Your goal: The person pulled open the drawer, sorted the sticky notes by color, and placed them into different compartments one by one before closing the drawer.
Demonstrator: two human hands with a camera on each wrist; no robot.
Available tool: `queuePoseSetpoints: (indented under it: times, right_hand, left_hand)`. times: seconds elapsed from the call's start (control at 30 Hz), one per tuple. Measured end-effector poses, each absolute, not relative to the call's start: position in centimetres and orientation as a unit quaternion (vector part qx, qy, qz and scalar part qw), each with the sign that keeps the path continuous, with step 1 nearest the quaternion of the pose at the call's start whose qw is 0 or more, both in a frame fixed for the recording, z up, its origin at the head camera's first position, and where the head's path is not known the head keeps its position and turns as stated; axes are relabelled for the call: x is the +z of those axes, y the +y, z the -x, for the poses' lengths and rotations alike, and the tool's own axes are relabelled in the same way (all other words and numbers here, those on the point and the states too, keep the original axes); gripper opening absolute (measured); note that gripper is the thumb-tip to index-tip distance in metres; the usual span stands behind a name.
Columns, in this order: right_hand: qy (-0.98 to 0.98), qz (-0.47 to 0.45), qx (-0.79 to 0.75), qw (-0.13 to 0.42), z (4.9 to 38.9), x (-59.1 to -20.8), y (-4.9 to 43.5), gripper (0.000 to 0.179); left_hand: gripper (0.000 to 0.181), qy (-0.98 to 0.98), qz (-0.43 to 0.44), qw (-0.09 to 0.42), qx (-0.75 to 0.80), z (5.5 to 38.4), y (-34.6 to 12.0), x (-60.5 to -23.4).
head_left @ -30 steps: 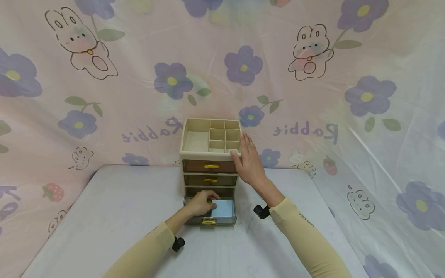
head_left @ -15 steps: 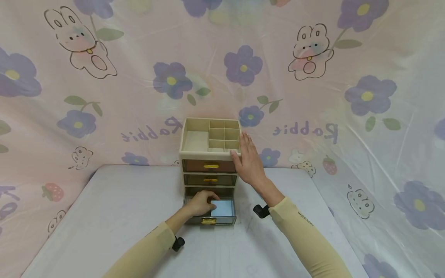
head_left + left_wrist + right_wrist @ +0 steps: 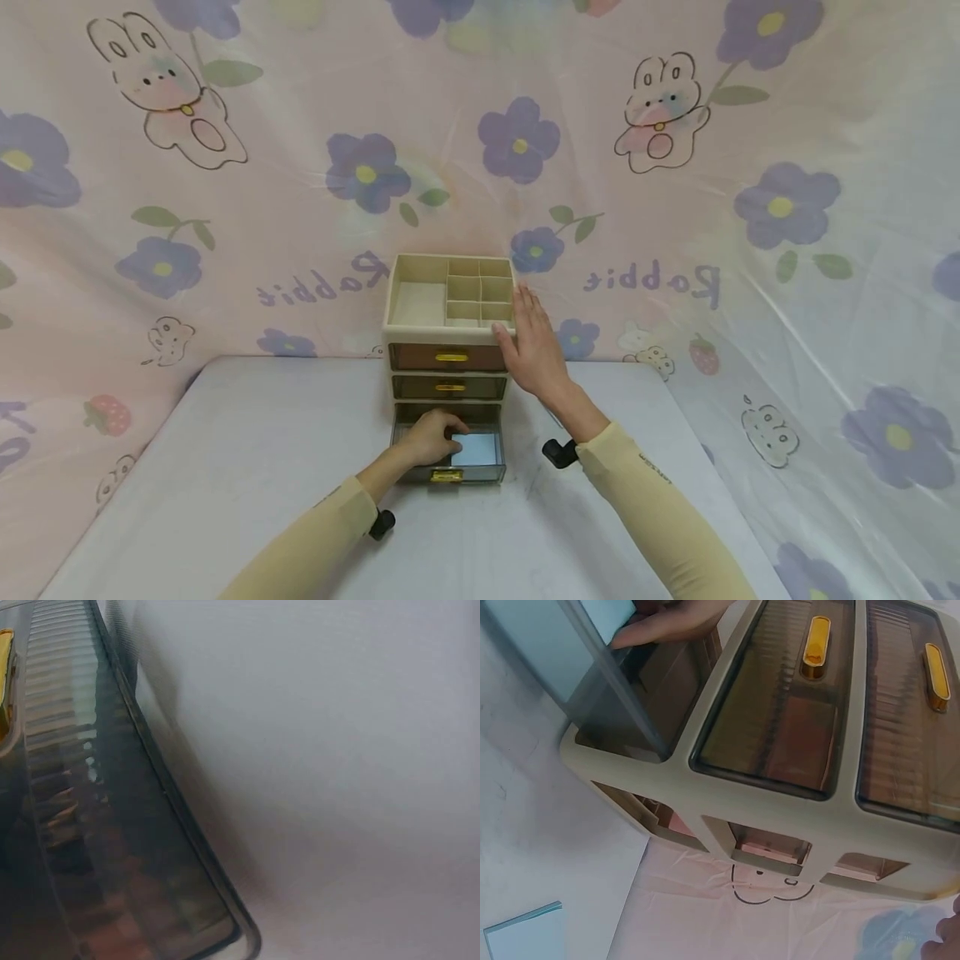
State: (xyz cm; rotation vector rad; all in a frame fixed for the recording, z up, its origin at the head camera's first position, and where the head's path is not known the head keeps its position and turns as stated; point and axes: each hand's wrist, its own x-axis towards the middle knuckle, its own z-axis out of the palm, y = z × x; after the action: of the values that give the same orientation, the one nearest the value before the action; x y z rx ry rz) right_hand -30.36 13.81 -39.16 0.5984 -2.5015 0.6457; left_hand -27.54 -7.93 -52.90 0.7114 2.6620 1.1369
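Note:
A cream desktop organizer (image 3: 442,336) with smoky see-through drawers and gold handles stands on the table. Its bottom drawer (image 3: 483,475) is pulled out, and a light-blue paper pad (image 3: 477,450) is inside. My left hand (image 3: 426,439) reaches into that drawer and pinches the pad's left edge, its thumb on the pad in the right wrist view. My right hand (image 3: 536,350) lies with straight fingers along the organizer's right side, thumb at the top front corner. The left wrist view shows only the drawer's smoky front (image 3: 120,810) and white surface.
Another light-blue paper stack (image 3: 526,934) lies on the table to the organizer's right, mostly behind my right forearm in the head view. The top tray (image 3: 423,304) has several compartments. A patterned curtain (image 3: 300,125) hangs close behind.
The head view has shifted slightly, so everything sits a little further left in it. Both hands keep their places on the pad and the organizer.

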Motion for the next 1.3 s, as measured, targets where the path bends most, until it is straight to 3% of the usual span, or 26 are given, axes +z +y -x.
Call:
queuePoseSetpoints:
  times: [0.53, 0.83, 1.03, 1.3]
  right_hand:
    - [-0.902, -0.218, 0.270, 0.257, 29.8, -38.6, 14.0, 0.072]
    - [-0.866, -0.229, 0.308, 0.322, 28.6, -39.3, 15.3, 0.066]
    - [-0.824, -0.244, 0.320, 0.398, 27.8, -40.3, 16.8, 0.064]
    - [-0.799, -0.229, 0.326, 0.450, 27.1, -42.6, 19.7, 0.059]
  left_hand:
    - [0.025, 0.905, -0.257, 0.060, 0.334, 27.9, -8.2, -52.4]
    - [0.036, 0.902, -0.265, 0.042, 0.338, 26.1, -9.2, -50.7]
    - [0.042, 0.910, -0.276, -0.051, 0.306, 24.1, -10.0, -48.5]
    - [0.047, 0.890, -0.305, -0.241, 0.239, 22.5, -12.1, -45.6]
